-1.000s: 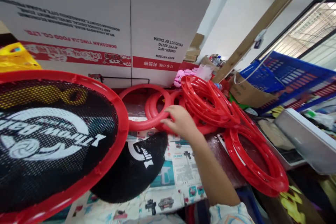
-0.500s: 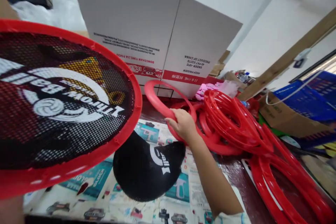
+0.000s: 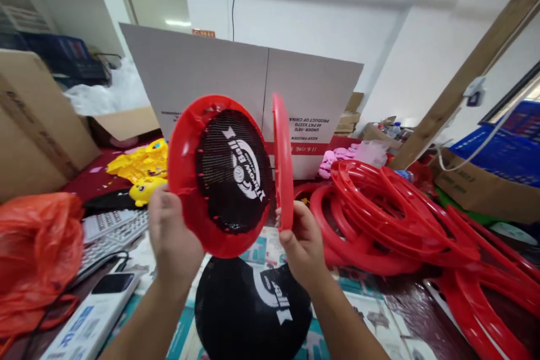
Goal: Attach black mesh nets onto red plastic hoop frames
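My left hand [image 3: 172, 230] grips the lower left edge of a red ring with black printed mesh stretched in it [image 3: 228, 171], held upright in front of me. My right hand [image 3: 304, 242] holds a bare red ring [image 3: 283, 157] by its bottom, edge-on, just right of the meshed ring and close to it. Below both hands lies a loose black mesh disc with white print [image 3: 248, 309] on a printed paper sheet.
A heap of red rings [image 3: 379, 219] covers the table at right. A big white carton [image 3: 236, 79] stands behind. A brown box [image 3: 29, 129], yellow toys [image 3: 143, 171], an orange bag [image 3: 37, 247], a keyboard [image 3: 112, 228] and a phone [image 3: 112, 283] lie at left.
My right hand lifted a red ring off the pile and brought it up beside the meshed ring. My left hand moved the meshed ring away from the camera to the centre.
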The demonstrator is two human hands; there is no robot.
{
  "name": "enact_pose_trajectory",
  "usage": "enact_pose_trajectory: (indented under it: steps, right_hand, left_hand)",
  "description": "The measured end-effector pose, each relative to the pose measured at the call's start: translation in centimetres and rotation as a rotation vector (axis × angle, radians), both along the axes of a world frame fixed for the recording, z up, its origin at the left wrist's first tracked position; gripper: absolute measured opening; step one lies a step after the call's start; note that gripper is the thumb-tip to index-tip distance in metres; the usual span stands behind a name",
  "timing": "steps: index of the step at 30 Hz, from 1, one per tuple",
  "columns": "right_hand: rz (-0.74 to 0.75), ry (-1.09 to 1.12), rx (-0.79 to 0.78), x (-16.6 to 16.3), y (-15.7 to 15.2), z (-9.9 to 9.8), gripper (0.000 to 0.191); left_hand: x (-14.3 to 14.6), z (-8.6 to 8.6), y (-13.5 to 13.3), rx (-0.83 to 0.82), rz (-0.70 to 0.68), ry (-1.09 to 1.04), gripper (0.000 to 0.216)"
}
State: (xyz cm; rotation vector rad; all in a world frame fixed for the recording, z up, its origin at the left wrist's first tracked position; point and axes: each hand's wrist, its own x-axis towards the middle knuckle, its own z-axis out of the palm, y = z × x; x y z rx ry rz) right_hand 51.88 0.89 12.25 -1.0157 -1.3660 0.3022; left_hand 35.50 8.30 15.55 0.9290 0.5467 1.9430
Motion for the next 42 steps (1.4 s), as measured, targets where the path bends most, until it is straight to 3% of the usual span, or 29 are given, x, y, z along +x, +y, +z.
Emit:
enact_pose_trajectory:
  steps: [4,10,16,20,28,36,42]
  right_hand:
    - [0.006,-0.017,-0.025,-0.5,0.2,-1.5,0.048]
    - [0.022,-0.265,-0.007,-0.6,-0.1,-2.9,0.048]
    - [0.12,-0.11,-0.021,-1.6,0.5,-3.8,0.047]
    - [0.139,-0.076,0.059,-2.0,0.8,-3.8,0.047]
    - [0.153,-0.083,0.065,-2.0,0.4,-3.4,0.043]
    - [0.229,-0.044,-0.029,-1.7,0.1,-3.3,0.045]
    - [0.202,-0.086,0.02,-1.6,0.1,-3.7,0.04]
  left_hand:
    - [2.5,-0.1,-0.2,0.052,-0.064,-0.02,0.034]
    - [4.1,-0.9,0.8,0.076,-0.104,0.028,0.022]
    - [4.8,-2.7,0.5,0.158,-0.115,0.164,0.024]
    - [4.8,-3.2,-0.1,0.216,-0.118,0.223,0.022]
    - [4.4,-3.1,-1.4,0.307,-0.05,0.262,0.027]
    - [4.3,-3.1,-1.6,0.314,-0.032,0.285,0.029]
    - [4.0,-3.3,-1.8,0.381,-0.027,0.309,0.035]
